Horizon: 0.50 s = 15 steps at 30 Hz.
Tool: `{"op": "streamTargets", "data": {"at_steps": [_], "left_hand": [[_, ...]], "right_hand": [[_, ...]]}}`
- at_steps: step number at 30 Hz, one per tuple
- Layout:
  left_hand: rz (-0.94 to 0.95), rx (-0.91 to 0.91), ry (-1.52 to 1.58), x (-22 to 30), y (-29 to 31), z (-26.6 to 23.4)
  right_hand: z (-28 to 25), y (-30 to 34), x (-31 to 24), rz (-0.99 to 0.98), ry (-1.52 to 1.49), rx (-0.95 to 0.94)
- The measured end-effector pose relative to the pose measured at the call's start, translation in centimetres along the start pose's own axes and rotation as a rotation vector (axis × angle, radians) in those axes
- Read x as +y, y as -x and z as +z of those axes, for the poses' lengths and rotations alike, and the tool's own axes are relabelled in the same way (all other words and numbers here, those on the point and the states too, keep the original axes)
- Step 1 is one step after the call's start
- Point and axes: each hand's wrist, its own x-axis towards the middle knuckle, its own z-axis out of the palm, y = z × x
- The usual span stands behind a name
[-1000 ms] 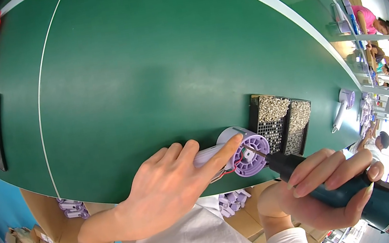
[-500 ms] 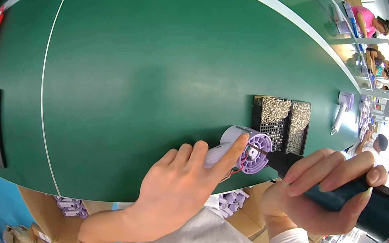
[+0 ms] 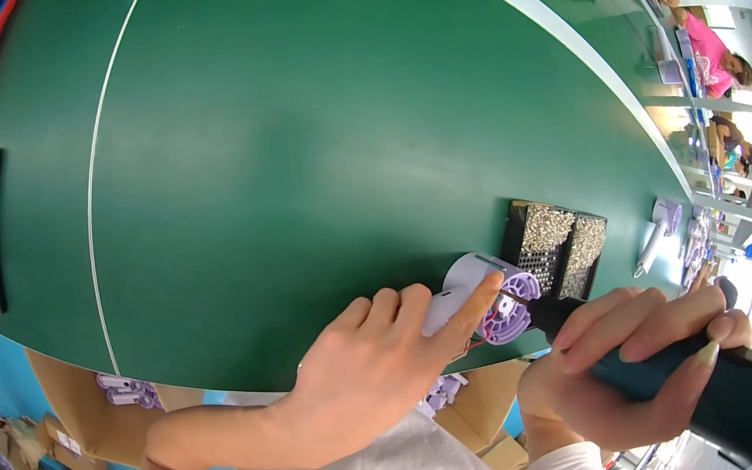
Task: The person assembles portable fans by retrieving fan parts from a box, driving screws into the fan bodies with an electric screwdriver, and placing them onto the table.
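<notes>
My left hand (image 3: 368,377) is wrapped round the handle of a lilac, hair-dryer-shaped housing (image 3: 469,272), its index finger stretched along the round head. The head's open end shows a ribbed purple inside, and red wires hang beside it. In my right hand (image 3: 651,349) is a dark green electric screwdriver (image 3: 750,398) with a black nose. Its thin bit points left into the ribbed opening, close to my left fingertip. Whether the bit sits on a screw is too small to tell.
Just beyond the housing stands a black screw tray (image 3: 516,232) with small silvery screws. Another lilac housing (image 3: 656,237) lies farther right on the green table (image 3: 286,151). Cardboard boxes (image 3: 81,410) with purple parts stand below the near edge. Co-workers sit along the right side.
The view has shifted slightly, so the tray and housing appear lower and a little farther right. Both hands keep their hold, with the bit still at the ribbed opening.
</notes>
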Motion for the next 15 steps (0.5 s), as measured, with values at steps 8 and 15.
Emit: {"op": "streamTargets", "data": {"at_steps": [8,15], "left_hand": [[-0.017,0.003,0.061,0.2,-0.1,0.0],[0.012,-0.027,0.010,-0.1,0.9,-0.6]], "right_hand": [[-1.4,0.8,1.5,-0.030,-0.063,-0.106],[-2.3,1.0,1.5,-0.014,-0.184,-0.153]]}}
